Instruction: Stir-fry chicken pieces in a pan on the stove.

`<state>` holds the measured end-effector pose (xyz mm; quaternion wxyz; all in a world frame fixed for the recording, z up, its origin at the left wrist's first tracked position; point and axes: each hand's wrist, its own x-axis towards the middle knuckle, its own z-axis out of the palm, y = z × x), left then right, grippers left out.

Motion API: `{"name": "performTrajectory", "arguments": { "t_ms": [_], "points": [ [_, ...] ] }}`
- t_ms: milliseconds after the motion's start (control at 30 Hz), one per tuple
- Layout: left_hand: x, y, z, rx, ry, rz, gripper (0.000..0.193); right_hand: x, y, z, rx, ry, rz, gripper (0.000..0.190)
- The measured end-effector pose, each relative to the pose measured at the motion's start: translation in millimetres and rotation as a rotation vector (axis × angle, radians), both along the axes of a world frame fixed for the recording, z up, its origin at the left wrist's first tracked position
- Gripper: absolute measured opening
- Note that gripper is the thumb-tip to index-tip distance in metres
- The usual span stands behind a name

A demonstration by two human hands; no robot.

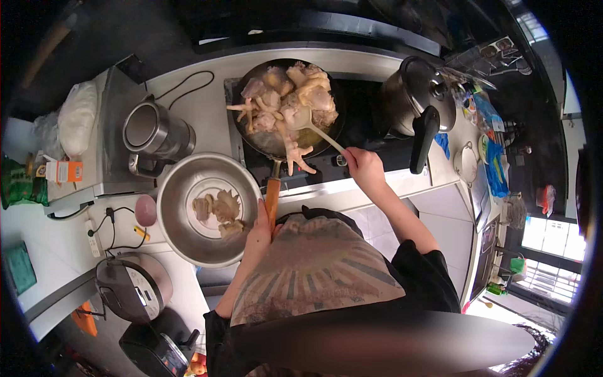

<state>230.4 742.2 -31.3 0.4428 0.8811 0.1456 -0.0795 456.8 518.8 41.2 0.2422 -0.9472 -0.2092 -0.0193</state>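
Observation:
A dark round frying pan (278, 150) on the hob is heaped with chicken pieces (313, 92). Two chicken feet show, one of them (297, 153) hanging over the pan's near rim. My right hand (365, 167) grips the handle of a pale spatula or ladle (325, 135), whose head rests among the pieces. Around the pan's wooden handle (272, 195) my left hand (260, 233) is closed, its fingers partly hidden. Just left of that hand stands a wide steel basin (174, 226) holding several chicken pieces (226, 207).
A lidded pressure cooker (400, 103) stands on the hob's right side, its black handle pointing towards me. To the left are a kettle (158, 134), a pink cup (145, 210), cables, a power strip (93, 238) and a rice cooker (136, 287). A small pot (466, 162) sits far right.

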Motion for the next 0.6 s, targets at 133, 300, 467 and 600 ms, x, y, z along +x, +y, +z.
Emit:
{"name": "performTrajectory", "arguments": {
  "t_ms": [133, 300, 467, 600],
  "points": [
    [-2.4, 0.7, -0.7, 0.008, -0.090, -0.009, 0.086, -3.1, -7.9, 9.8, 0.031, 0.082, 0.014, 0.022],
    [-2.0, 0.6, -6.9, 0.014, -0.035, -0.005, 0.084, -8.8, -10.0, 12.5, 0.003, -0.025, 0.040, 0.021],
    [6.2, 0.0, 10.1, -0.010, -0.006, -0.017, 0.084, 6.0, 7.9, -0.9, -0.195, -0.198, 0.062, 0.021],
    [-7.1, -0.5, -27.8, -0.064, -0.125, 0.058, 0.083, 9.8, 13.8, 12.0, -0.112, -0.227, 0.102, 0.023]
  ]
}}
